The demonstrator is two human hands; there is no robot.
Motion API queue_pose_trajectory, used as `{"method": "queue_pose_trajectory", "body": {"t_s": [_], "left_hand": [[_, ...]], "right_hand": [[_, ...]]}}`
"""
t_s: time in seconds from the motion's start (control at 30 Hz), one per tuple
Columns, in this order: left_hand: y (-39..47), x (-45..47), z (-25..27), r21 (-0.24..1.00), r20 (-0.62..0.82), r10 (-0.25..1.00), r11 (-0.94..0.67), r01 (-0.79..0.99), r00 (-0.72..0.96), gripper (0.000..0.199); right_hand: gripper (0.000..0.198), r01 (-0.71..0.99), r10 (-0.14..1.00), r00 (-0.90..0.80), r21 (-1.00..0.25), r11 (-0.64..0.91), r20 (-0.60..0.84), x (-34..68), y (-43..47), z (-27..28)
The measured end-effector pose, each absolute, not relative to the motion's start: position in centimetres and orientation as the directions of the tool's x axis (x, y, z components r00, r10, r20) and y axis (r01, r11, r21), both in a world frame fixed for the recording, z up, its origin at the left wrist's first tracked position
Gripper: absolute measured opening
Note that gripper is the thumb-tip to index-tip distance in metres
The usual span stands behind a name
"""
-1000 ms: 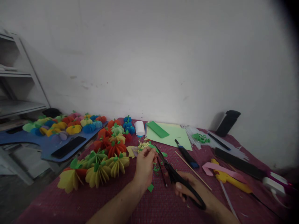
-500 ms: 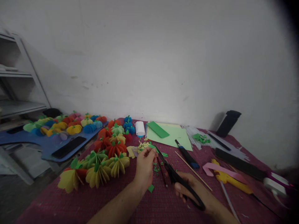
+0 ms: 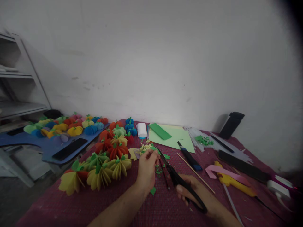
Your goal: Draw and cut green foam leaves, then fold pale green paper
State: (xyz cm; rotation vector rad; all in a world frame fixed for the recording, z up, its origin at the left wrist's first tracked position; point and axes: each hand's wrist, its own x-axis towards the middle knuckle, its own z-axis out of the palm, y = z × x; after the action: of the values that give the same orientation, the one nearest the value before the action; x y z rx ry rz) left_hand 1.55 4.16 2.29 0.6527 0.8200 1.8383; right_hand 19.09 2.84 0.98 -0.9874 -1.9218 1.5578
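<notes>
Black-handled scissors (image 3: 176,178) are gripped in my right hand (image 3: 197,192), their blades pointing away toward the upper left. My left hand (image 3: 147,165) is closed in a pinch close to the blade tips; whatever lies between its fingertips is too small or hidden to make out. Green paper scraps (image 3: 158,170) lie on the cloth between the hands, with a dark thin stick (image 3: 165,176) among them. Just beyond my left hand is a heap of pale yellow snippets (image 3: 145,147). Folded paper pumpkins (image 3: 100,176) with green leaves stand left of my left hand.
A blue-and-black cutter (image 3: 189,156) and a wooden stick (image 3: 196,173) lie beyond my right hand. Further right are a yellow glue gun (image 3: 236,184), a pink paper strip (image 3: 227,174) and a power strip (image 3: 280,184). Pale green sheets (image 3: 182,135) lie near the wall. More pumpkins cover a blue table (image 3: 44,149).
Almost nothing differs. The scissor handles in my right hand have shifted very slightly, while my left hand keeps its pinch in the same place.
</notes>
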Motion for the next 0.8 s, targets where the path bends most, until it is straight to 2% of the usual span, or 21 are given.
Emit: {"method": "queue_pose_trajectory", "body": {"t_s": [0.33, 0.43, 0.53, 0.63, 0.7, 0.8], "left_hand": [[4.2, 1.6, 2.3, 0.713, 0.027, 0.930, -0.274, -0.645, -0.366, 0.024], [4.1, 1.5, 2.4, 0.705, 0.016, 0.942, -0.248, -0.664, -0.335, 0.025], [4.1, 1.4, 2.5, 0.723, 0.015, 0.950, -0.225, -0.653, -0.311, 0.027], [4.0, 1.5, 2.3, 0.747, 0.017, 0.962, -0.193, -0.636, -0.272, 0.027], [4.0, 1.6, 2.0, 0.785, 0.029, 0.970, -0.171, -0.595, -0.240, 0.026], [4.0, 1.8, 1.3, 0.872, 0.068, 0.978, -0.154, -0.464, -0.197, 0.025]], "right_hand": [[0.046, 0.165, 0.817, -0.570, -0.986, 0.012, -0.086, 18.3, 2.8, 0.4], [0.044, 0.172, 0.896, -0.442, -0.984, 0.046, -0.035, 18.6, 3.7, -0.1], [0.048, 0.322, 0.968, -0.246, -0.937, 0.134, 0.054, 19.5, 5.2, -0.5], [0.042, 0.586, 0.976, -0.100, -0.782, 0.214, 0.192, 20.7, 6.7, -0.9], [0.034, 0.783, 0.974, -0.052, -0.596, 0.178, 0.222, 21.3, 7.5, -1.1], [0.032, 0.914, 0.974, -0.046, -0.385, 0.130, 0.221, 21.7, 8.0, -1.5]]}}
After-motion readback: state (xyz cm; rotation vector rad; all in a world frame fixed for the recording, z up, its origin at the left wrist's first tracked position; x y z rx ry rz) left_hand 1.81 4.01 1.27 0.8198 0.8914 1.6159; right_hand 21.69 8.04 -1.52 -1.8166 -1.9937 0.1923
